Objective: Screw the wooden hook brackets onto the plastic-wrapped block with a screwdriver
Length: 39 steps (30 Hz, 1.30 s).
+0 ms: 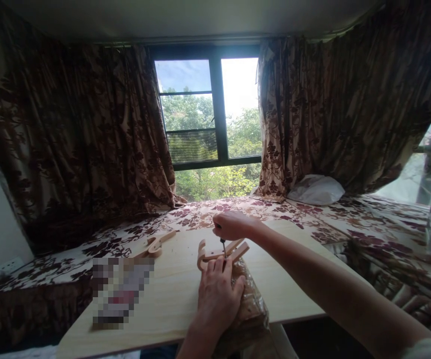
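My right hand [231, 225] is closed in a fist around the handle of a screwdriver [223, 245], whose thin shaft points down. Its tip meets the pale wooden piece with a curved hook end [201, 254], close to my left fingertips. My left hand [219, 288] reaches forward with its fingers over that wooden piece and holds it down, the thumb apart on the right. Underneath lies a brown packet in clear plastic [255, 304]. The screw, if any, under the tip is hidden by my fingers.
Another curved wooden piece [157, 245] lies at the left of the light wooden table [163, 304], behind a blurred-out flat item [123, 294]. Beyond is a flower-patterned cover [185, 214] with a white plastic bag [316, 189], below a window between curtains.
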Motion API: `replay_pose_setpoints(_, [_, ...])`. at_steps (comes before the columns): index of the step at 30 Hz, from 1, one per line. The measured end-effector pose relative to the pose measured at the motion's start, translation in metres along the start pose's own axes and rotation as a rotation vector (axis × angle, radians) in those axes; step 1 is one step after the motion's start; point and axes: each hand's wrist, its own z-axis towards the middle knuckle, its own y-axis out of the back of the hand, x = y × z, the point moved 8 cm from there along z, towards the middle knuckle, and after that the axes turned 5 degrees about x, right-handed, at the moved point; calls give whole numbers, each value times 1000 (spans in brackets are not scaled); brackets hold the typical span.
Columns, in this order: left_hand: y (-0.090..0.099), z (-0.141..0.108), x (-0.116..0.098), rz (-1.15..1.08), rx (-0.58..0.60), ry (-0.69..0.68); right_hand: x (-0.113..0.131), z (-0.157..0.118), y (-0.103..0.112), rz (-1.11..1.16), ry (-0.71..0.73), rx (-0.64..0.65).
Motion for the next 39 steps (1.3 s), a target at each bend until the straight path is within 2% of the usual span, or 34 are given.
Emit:
replay_pose_setpoints(11, [0, 1, 2, 1, 0, 12, 10, -4, -1, 22, 80, -46])
replay_pose_setpoints(18, [1, 0, 4, 1, 12, 39, 11, 0, 5, 25, 153, 114])
replay_pose_setpoints(27, [0, 2, 6, -28, 11, 34, 7, 8, -1, 16, 27, 132])
replay_pose_setpoints(32, [0, 2, 4, -18, 20, 21, 1, 9, -4, 62, 72, 194])
replay_pose_setpoints(39, [2, -3, 2, -42, -13, 10, 8, 7, -3, 66, 89, 119])
